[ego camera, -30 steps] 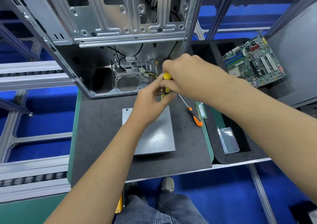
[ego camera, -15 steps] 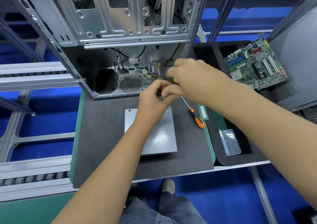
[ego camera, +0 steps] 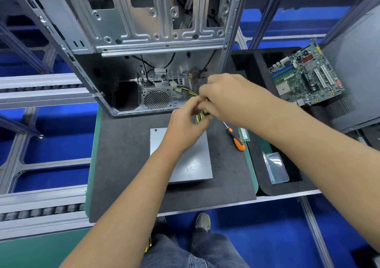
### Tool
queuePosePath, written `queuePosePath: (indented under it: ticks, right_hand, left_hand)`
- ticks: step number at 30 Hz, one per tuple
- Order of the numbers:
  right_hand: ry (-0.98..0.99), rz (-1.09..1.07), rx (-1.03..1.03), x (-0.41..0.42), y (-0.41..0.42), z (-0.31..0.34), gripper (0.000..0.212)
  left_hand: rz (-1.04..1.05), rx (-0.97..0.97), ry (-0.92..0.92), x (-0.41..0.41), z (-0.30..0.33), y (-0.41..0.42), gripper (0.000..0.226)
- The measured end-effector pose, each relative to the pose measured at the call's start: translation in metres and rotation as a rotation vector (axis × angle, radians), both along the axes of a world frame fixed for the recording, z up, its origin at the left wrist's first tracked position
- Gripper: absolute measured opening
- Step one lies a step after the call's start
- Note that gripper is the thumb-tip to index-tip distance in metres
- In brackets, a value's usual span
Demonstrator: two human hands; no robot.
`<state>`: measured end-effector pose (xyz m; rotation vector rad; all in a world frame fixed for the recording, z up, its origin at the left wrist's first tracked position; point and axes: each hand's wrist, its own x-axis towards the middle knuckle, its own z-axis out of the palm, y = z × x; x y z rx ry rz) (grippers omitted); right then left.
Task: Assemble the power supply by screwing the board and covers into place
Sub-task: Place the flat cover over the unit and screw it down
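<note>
A grey metal power supply box (ego camera: 191,165) lies flat on the dark mat (ego camera: 123,154), partly under my left forearm. A bundle of yellow and black wires (ego camera: 199,119) rises from its far end. My left hand (ego camera: 183,130) curls round these wires from below. My right hand (ego camera: 232,99) grips the same bundle from above, right against the left hand. Both hands hover at the open mouth of the computer case (ego camera: 156,41), whose floor shows a round fan grille (ego camera: 156,99) and more yellow wires (ego camera: 190,92).
An orange-handled screwdriver (ego camera: 236,141) lies on the mat right of the box, beside a green memory stick (ego camera: 244,133). A green motherboard (ego camera: 306,78) leans in the black foam tray (ego camera: 255,66) at right, which also holds a clear plastic piece (ego camera: 276,168). Roller rails (ego camera: 41,91) run at left.
The yellow tip that stood out above my right fist one second ago is now hidden. Both hands have closed together on the wire bundle and shifted slightly toward the case.
</note>
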<state>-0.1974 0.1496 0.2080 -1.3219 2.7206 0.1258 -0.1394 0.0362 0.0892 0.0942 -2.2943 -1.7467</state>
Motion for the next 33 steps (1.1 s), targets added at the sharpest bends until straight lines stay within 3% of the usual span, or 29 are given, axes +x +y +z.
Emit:
queuePosePath:
  ticks: [3, 7, 10, 14, 16, 18, 22, 25, 29, 31, 33]
  right_hand:
    - [0.090, -0.113, 0.037, -0.001, -0.002, -0.003, 0.018]
    - [-0.098, -0.028, -0.097, 0.001, 0.006, 0.000, 0.029]
    - [0.017, 0.008, -0.045, -0.003, 0.004, -0.001, 0.020]
    - [0.129, -0.140, 0.008, -0.002, -0.003, -0.004, 0.017]
    - [0.076, -0.165, -0.046, -0.001, -0.001, -0.004, 0.024]
    - [-0.072, -0.105, -0.094, 0.002, 0.001, -0.002, 0.036]
    - [-0.030, -0.047, -0.079, 0.000, 0.002, -0.008, 0.023]
    - [-0.094, -0.064, -0.198, -0.004, 0.002, -0.016, 0.024]
    - [-0.434, -0.207, -0.488, 0.001, 0.010, -0.034, 0.027]
    - [-0.402, -0.252, -0.554, 0.002, 0.012, -0.046, 0.017]
    - [-0.304, -0.289, -0.579, 0.004, 0.016, -0.056, 0.021]
  left_hand:
    - [0.050, 0.007, 0.069, 0.000, 0.003, 0.007, 0.029]
    - [0.129, 0.048, 0.001, -0.003, 0.001, 0.004, 0.026]
    - [0.062, 0.032, -0.005, -0.001, -0.005, 0.001, 0.039]
    - [0.117, 0.001, 0.073, -0.004, -0.004, 0.009, 0.039]
    - [0.154, 0.017, 0.055, -0.006, -0.004, 0.009, 0.027]
    - [0.146, 0.007, 0.024, -0.006, -0.003, 0.006, 0.036]
    - [0.033, -0.037, -0.031, -0.005, -0.001, 0.000, 0.038]
    - [0.024, -0.074, -0.030, -0.002, -0.003, -0.002, 0.034]
    - [0.010, -0.080, -0.087, 0.011, -0.001, -0.011, 0.047]
    - [0.042, 0.027, -0.119, 0.029, -0.004, -0.024, 0.055]
    - [0.198, 0.087, -0.097, 0.059, -0.009, -0.049, 0.047]
